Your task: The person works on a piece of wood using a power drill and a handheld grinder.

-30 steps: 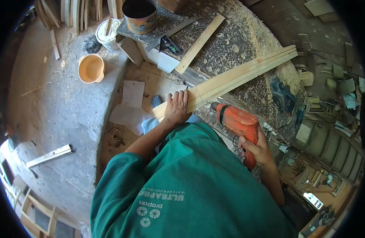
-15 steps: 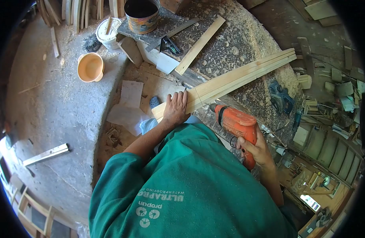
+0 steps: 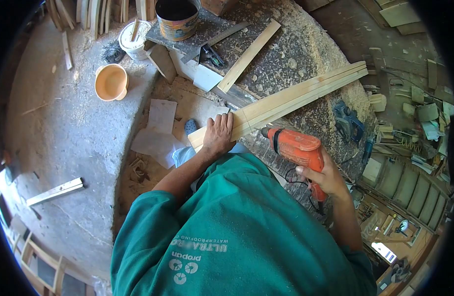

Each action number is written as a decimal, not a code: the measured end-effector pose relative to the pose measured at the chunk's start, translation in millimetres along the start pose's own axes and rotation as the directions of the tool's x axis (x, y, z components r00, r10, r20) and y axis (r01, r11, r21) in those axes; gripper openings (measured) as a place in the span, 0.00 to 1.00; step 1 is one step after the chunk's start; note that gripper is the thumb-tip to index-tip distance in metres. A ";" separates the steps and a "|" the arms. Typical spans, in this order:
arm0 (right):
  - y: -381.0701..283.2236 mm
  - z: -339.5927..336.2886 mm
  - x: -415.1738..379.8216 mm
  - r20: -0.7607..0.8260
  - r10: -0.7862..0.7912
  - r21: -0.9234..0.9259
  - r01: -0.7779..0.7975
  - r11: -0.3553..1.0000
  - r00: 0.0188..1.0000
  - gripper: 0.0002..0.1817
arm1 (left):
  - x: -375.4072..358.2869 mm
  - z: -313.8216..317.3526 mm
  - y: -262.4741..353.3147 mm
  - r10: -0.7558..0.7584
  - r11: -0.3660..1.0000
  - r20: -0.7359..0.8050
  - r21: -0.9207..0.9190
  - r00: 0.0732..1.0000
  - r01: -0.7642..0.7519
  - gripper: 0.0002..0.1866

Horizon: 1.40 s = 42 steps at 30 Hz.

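My left hand [image 3: 219,134] is wrapped over the near end of the long pale wooden boards [image 3: 286,100], which lie side by side and reach up to the right across the workbench. My right hand [image 3: 328,175] grips an orange power drill [image 3: 297,147] by its handle. The drill's chuck points left, close to the lower edge of the boards, and its black cord hangs below. Pencil lines cross the boards just right of my left hand.
A blue power tool [image 3: 348,121] sits on the sawdust-covered workbench [image 3: 291,52]. Beyond the boards lie a loose wood strip [image 3: 249,55] and a metal can [image 3: 177,20]. On the grey surface [image 3: 79,128] stand an orange cup [image 3: 111,82] and a white bucket [image 3: 134,40].
My right hand and the drill's handle have shifted slightly right, and the drill's body has turned a little. More of the cord shows. My left hand stays on the boards.
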State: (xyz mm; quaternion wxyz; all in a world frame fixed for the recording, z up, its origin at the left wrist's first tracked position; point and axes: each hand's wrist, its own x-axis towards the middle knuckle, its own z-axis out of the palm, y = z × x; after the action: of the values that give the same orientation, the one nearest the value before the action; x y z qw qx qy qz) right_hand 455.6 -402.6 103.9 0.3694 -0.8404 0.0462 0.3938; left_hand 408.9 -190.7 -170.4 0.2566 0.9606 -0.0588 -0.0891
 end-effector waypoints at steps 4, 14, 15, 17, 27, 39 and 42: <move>4.1 -2.0 5.2 0.027 -0.048 -0.033 0.049 0.998 0.998 0.38 | 0.9 3.8 -0.8 -0.017 1.000 0.035 0.011 0.999 0.016 0.49; -10.7 -7.3 14.1 0.086 0.024 -0.060 -0.019 0.998 0.996 0.41 | -0.9 3.1 0.8 -0.028 0.999 0.028 0.020 0.999 0.027 0.51; -10.4 -8.3 16.3 0.097 -0.008 -0.081 0.016 0.997 0.995 0.41 | -0.8 2.5 0.8 -0.029 0.999 0.029 0.014 0.999 0.029 0.51; -15.1 -9.2 18.5 0.106 -0.013 -0.109 0.025 0.994 0.994 0.42 | -0.8 1.4 1.0 -0.028 1.000 0.034 0.003 0.999 0.028 0.51; -14.7 -6.4 20.3 0.084 -0.023 -0.135 0.034 0.990 0.996 0.42 | 0.3 3.3 1.3 -0.043 0.999 0.030 0.002 0.999 0.043 0.50; -2.1 13.3 9.9 0.017 -0.021 -0.004 0.021 1.000 1.000 0.38 | -0.4 3.9 1.4 -0.035 0.999 0.022 -0.010 0.999 0.035 0.49; -1.4 14.5 10.9 0.004 -0.034 -0.004 0.034 0.999 0.999 0.37 | -0.8 4.4 0.5 -0.032 0.999 0.007 -0.015 0.999 0.033 0.49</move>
State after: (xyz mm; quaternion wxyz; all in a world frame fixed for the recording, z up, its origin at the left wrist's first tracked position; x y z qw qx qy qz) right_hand 454.5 -389.7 91.0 0.3743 -0.8410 0.0302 0.3895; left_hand 407.2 -193.1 -173.8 0.2620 0.9592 -0.0434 -0.0971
